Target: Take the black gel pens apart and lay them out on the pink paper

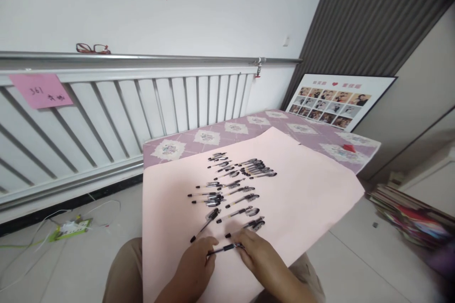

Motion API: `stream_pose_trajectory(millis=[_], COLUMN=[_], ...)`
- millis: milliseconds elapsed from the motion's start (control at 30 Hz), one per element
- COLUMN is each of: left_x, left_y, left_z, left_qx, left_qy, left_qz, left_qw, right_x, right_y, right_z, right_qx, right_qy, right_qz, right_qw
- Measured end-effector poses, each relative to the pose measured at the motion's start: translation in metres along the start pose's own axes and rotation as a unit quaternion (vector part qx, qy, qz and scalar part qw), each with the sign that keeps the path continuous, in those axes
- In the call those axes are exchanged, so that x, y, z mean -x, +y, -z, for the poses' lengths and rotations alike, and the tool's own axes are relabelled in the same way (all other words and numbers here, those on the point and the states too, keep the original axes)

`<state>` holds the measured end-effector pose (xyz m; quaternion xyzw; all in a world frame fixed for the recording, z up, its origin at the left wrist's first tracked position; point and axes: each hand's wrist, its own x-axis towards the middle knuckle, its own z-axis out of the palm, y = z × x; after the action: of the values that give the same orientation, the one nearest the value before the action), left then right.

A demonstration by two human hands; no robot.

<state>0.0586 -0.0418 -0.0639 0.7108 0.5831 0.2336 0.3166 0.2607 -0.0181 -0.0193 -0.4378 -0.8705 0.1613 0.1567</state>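
Near the front edge of the table, a black-gripped pen lies sideways between my two hands. The fingers of my left hand are closed on its left end, and those of my right hand pinch its right end. Just beyond my right fingers rests another pen with a cap. A slanted pen lies past my left hand. Several more pens and caps are spread over the pink sheet, and a tight row of pens sits farther back.
Under the sheet is a table with a purple patterned cloth. A white radiator runs along the wall behind. A photo board leans at the back right. On the floor are a power strip at left and stacked papers at right.
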Motion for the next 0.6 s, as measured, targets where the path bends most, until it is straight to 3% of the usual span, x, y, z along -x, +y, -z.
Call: stream_pose_trajectory(millis=[267,600], left_x=[0.007,0.007], left_y=[0.016,0.010], left_z=[0.019,0.023], left_qx=[0.144,0.294], left_qy=[-0.058,-0.060], left_qz=[-0.007,0.068], left_qw=[0.988,0.952], right_x=[-0.019,-0.039], right_y=[-0.027,-0.032], right_z=[0.016,0.030], right_qx=[-0.084,-0.005], right_qy=[-0.055,-0.064], right_qz=[0.014,0.049], right_qw=[0.995,0.997])
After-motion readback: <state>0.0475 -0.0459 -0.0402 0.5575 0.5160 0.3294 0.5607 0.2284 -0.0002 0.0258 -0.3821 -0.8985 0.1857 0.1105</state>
